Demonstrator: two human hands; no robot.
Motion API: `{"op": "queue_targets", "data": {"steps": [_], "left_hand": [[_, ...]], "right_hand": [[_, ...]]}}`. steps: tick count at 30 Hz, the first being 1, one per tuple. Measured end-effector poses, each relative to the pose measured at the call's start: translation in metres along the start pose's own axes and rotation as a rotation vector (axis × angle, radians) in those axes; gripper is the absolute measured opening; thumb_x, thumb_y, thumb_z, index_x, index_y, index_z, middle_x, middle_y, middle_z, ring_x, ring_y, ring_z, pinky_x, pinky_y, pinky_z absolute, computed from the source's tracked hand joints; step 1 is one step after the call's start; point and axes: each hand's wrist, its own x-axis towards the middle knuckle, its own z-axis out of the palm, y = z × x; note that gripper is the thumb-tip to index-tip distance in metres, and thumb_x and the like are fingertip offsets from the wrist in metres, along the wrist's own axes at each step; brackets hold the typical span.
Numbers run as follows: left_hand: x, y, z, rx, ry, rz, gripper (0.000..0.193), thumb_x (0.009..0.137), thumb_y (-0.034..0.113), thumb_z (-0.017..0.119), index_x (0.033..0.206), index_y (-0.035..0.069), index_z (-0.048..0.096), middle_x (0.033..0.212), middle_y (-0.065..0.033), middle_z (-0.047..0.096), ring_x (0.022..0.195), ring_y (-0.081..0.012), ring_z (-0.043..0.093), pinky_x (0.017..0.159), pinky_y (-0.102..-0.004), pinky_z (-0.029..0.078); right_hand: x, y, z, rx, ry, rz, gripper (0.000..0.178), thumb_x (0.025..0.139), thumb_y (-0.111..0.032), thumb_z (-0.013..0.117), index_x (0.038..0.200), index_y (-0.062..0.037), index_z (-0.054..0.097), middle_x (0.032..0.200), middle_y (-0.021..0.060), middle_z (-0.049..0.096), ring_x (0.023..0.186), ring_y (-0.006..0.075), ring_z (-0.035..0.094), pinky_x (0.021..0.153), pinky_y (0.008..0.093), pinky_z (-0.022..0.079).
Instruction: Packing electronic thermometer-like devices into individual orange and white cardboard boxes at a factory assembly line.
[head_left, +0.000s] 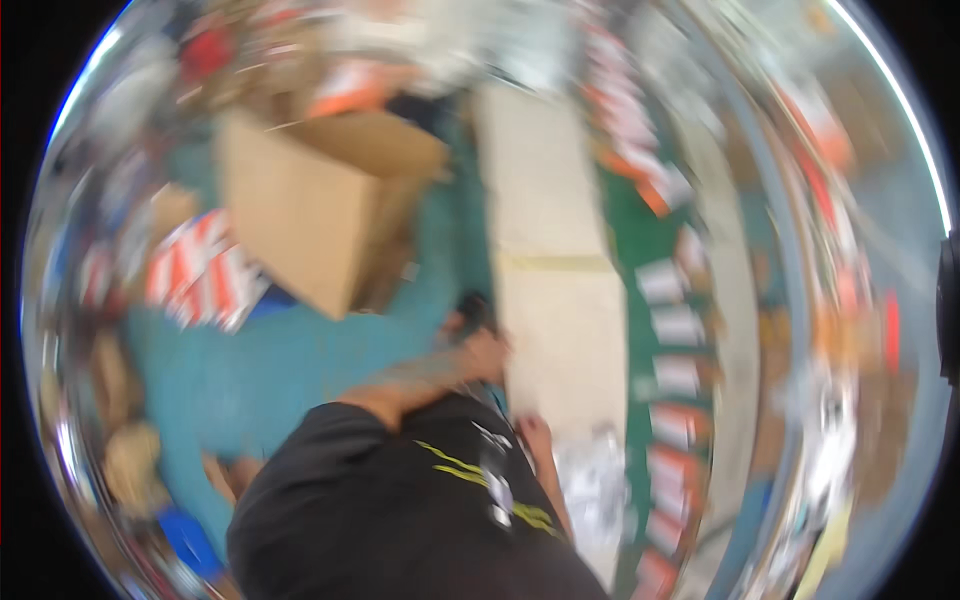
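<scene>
Picture quality: heavily blurred by motion; fine detail is lost throughout.
Left hand (483,352): reaches forward from a bare forearm and rests against the left edge of the long pale board; whether the fingers are spread or closed cannot be told through the blur.
Right hand (535,437): lies at the near end of the same board, fingers pointing forward; its grip cannot be told either.
Dark object (473,308): one small dark shape just beyond the left hand, touching or nearly touching it; its kind cannot be made out.
Pale board (545,230): one long, cream-coloured slab running away from the person, with a seam across its middle; both hands meet it at its near half.
Crumpled plastic (592,480): one whitish, wrinkled heap just right of the right hand, at the near end of the board.
Clothing: a black shirt (400,510) with yellow and white marks fills the lower middle.
Floor (290,355): teal, left of the board.
Cardboard box (310,215): one large brown box, open, standing on the floor well left of the board.
Striped packs (205,272): a red-and-white bundle just left of the box; count unclear.
White cards (678,325): at least five, in a row on a green strip right of the board.
</scene>
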Motion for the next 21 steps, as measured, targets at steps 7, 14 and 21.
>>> {"op": "queue_targets", "data": {"steps": [7,14,21], "left_hand": [[0.016,-0.015,0.000,0.324,0.030,0.116,0.080,0.096,0.046,0.062,0.153,-0.008,0.043,0.167,-0.0308,0.026,0.142,-0.0501,0.047,0.117,-0.0553,0.038],[0.033,-0.036,0.003,0.288,0.096,0.230,0.080,0.094,0.045,0.066,0.150,-0.009,0.045,0.158,-0.0389,0.033,0.136,-0.0500,0.049,0.113,-0.0537,0.044],[0.029,-0.050,0.029,0.420,0.127,0.237,0.081,0.094,0.045,0.066,0.149,-0.011,0.044,0.159,-0.0396,0.032,0.142,-0.0524,0.043,0.113,-0.0527,0.045]], "right_hand": [[-0.033,-0.036,-0.004,0.153,0.169,0.034,0.034,0.098,-0.036,0.068,0.108,-0.0044,0.074,0.089,0.0144,0.075,0.085,0.0257,0.073,0.078,0.0395,0.057],[-0.080,-0.033,-0.034,0.110,0.612,0.070,0.020,0.096,-0.024,0.067,0.098,-0.0035,0.070,0.090,0.0178,0.074,0.081,0.0367,0.072,0.072,0.0470,0.056],[-0.070,-0.049,-0.052,-0.230,0.554,0.440,0.044,0.090,-0.032,0.074,0.116,-0.0008,0.057,0.106,0.0248,0.070,0.092,0.0460,0.071,0.080,0.0521,0.059]]}}
